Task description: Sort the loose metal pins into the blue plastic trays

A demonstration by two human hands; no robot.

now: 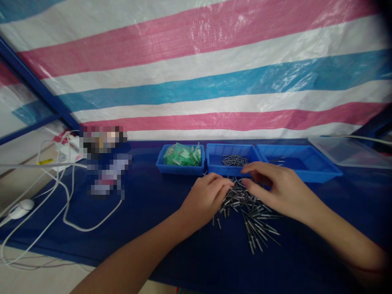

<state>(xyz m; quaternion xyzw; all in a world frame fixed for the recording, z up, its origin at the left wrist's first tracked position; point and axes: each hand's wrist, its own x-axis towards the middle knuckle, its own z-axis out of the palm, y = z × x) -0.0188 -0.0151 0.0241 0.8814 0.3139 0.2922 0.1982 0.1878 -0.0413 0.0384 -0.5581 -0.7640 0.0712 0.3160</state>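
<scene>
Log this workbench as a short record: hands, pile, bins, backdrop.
Left hand: at the pile's left side, grip unclear
Right hand: by the pile's right side, thumb and finger apart
Pile: metal pins, loose on blue table
Left bin: green packets
Middle bin: more pins
Right bin: a few pins
Backdrop: striped sheet

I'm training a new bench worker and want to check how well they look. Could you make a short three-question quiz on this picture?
1. How many blue bins stand in the row at the back of the table?
2. True or false: the green packets lie in the middle bin.
3. Where is the biggest heap of metal pins: (a) in the right-hand bin, (b) on the table, in front of the bins, (c) on the floor?

Key:
1. Three.
2. False; they lie in the leftmost bin.
3. b, by the left hand and right hand.
</scene>
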